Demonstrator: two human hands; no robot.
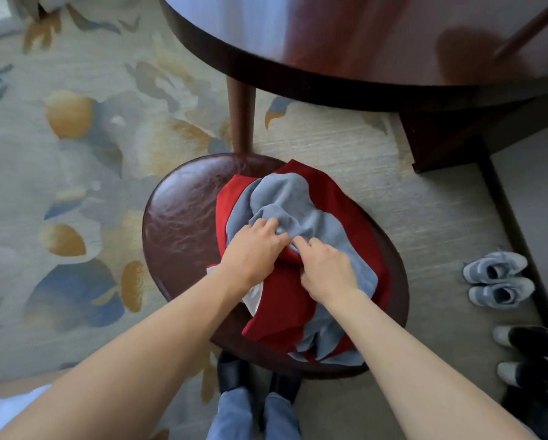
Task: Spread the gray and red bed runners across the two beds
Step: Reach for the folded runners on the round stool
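I stand at the near edge of a round brown stool (183, 217). The runners (301, 223) lie on it in a messy heap, red and gray mixed up, on the right half of the seat. Some cloth hangs over the near edge, close to my feet.

My left hand (253, 249) has its fingers curled into the gray cloth. My right hand (326, 271) sits just beside it, pinching the cloth where gray meets red. I think I hold them this way so I can lift the heap and carry it. No bed shows here, so the spreading has not begun.

The heap is longer from near to far than from side to side. Its far red corner points at the desk (393, 42). I cannot tell which way the runners' real long sides go, because they are all bunched up.

Past the stool stands one leg of the dark round desk.
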